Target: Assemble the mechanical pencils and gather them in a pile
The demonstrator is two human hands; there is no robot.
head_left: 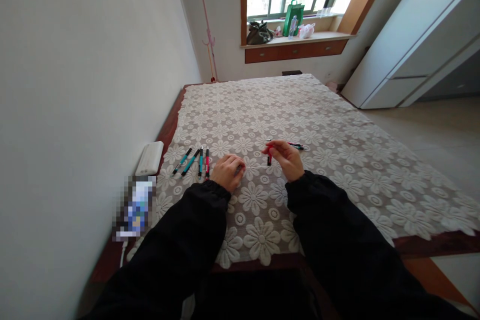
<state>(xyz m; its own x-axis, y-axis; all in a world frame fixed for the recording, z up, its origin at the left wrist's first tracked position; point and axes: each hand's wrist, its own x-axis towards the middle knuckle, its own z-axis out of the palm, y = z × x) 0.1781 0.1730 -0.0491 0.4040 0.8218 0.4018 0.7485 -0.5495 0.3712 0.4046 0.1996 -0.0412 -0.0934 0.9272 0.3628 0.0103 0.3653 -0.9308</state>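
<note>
Your right hand [285, 160] is closed, thumb against fingers, gripping a slim red pen body with a black lower end [269, 158] directed downward over the bench [170, 129]. Your left hand [228, 172] has its fingers curled inward at a thin white strand [257, 167]; you cannot tell how firmly it grips. The strand runs toward the pen's black end; contact there cannot be confirmed.

Left of your left hand lie three slim teal-and-black pens [190, 162] and one slim red-and-black pen [207, 162]. Dark slim pens [297, 145] lie just behind your right hand, partly hidden. Any lettering on them is too small to read. The flat device with a lit screen [135, 207] is pixelated, thus illegible; a white rounded box [150, 157] stands beside it, near the left wall.

The white-flowered grey lace cloth [255, 110] extends from your hands to the far edge and widely rightward; dark red-brown margins show at left and front.
</note>
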